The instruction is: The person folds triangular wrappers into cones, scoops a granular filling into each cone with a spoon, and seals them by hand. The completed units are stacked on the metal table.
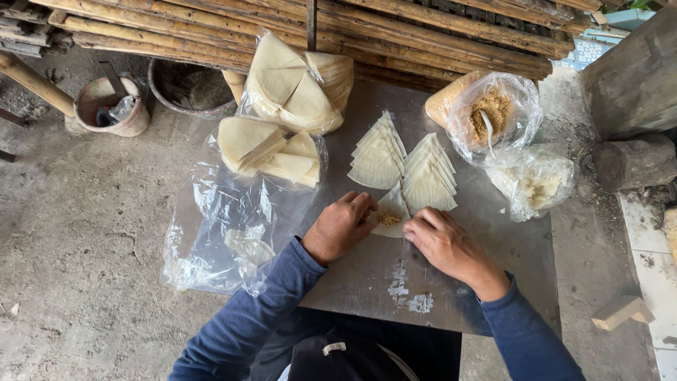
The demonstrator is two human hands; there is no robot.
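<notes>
Both hands sit on one triangular wrapper (392, 212) near the front-middle of the grey metal sheet (367, 282). Left hand (343, 227) is curled, fingers pinching the wrapper's left edge; right hand (443, 242) lies knuckles-up, fingertips pressing its right edge. A small dab of brown filling (388, 219) is on the wrapper, which looks flat or only barely started on its fold — so I'd judge this piece at the filling-in, fold-pending stage. No finished folded pieces visible anywhere on the sheet, as far as I can tell. Just beyond the hands: two fanned stacks of cut triangles (379, 154) and (429, 176), unfilled, so plenty left to do. Left of those, a crumpled clear plastic bag (226, 226) spread open with a pile of folded wrapper sheets (264, 152) on it. Further back, a closed bag of round wrappers (296, 88). Right side — an open bag of brown crumb filling (493, 113) with a spoon in it, mostly full, and beside it a bag of pale lumpy stuff (534, 185), contents unclear. Far back: stacked bamboo poles (395, 28), two dirty pots (113, 106) on the concrete.
</notes>
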